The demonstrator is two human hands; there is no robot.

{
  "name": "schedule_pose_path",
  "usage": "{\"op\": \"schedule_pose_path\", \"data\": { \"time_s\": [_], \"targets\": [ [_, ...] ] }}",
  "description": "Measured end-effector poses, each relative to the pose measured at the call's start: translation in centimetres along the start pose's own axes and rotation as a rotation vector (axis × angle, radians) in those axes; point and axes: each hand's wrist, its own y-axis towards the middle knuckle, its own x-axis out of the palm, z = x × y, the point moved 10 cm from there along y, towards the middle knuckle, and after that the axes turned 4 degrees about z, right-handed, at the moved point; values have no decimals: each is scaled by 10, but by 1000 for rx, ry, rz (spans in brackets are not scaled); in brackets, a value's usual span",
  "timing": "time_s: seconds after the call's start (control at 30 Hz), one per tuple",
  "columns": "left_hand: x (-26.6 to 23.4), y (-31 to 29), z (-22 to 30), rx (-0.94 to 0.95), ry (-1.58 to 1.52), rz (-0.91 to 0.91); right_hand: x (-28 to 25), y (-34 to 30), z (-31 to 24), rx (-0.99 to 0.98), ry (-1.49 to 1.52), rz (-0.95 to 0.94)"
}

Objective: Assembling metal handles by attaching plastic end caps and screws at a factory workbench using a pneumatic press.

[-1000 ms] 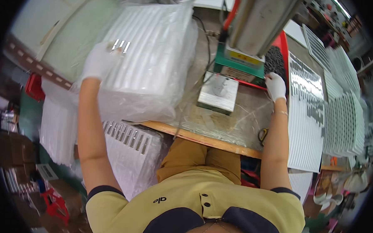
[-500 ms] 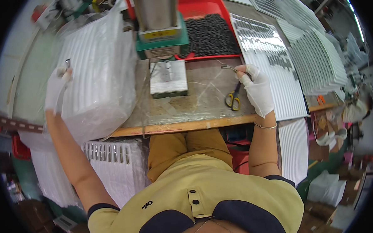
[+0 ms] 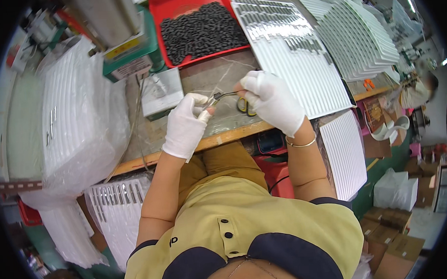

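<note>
My left hand [image 3: 187,125], in a white glove with bare fingertips, pinches a small shiny metal piece [image 3: 212,102] over the bench near its front edge. Opposite it, my gloved right hand [image 3: 275,98] grips a thin, dark, curved metal tool [image 3: 227,94]. The tool's tip meets the upper end of the shiny piece, where a small dark bit shows; I cannot tell whether that bit belongs to the tool. Scissors [image 3: 242,105] with yellow and black handles lie beside my right hand, partly hidden by it.
A metal block [image 3: 162,95] sits under a green-based press [image 3: 130,64]. Behind is a red tray [image 3: 207,54] of small black parts. A white ridged tray [image 3: 301,81] with shiny pieces lies right. Plastic-wrapped ridged trays [image 3: 77,106] stand left. A person [image 3: 416,93] is far right.
My left hand has come from the wrapped trays at left to the middle, bringing the shiny piece. My right hand has brought the tool to it. The view has turned and shifted.
</note>
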Motion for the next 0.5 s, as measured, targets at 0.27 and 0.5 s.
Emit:
{"op": "schedule_pose_path", "data": {
  "time_s": [0.27, 0.5],
  "targets": [
    [34, 16, -22, 175, 147, 34, 4, 1, 12, -66, -540, -228],
    [32, 19, -66, -137, -313, -68, -57, -1, 265, 980, -557, -33]
  ]
}}
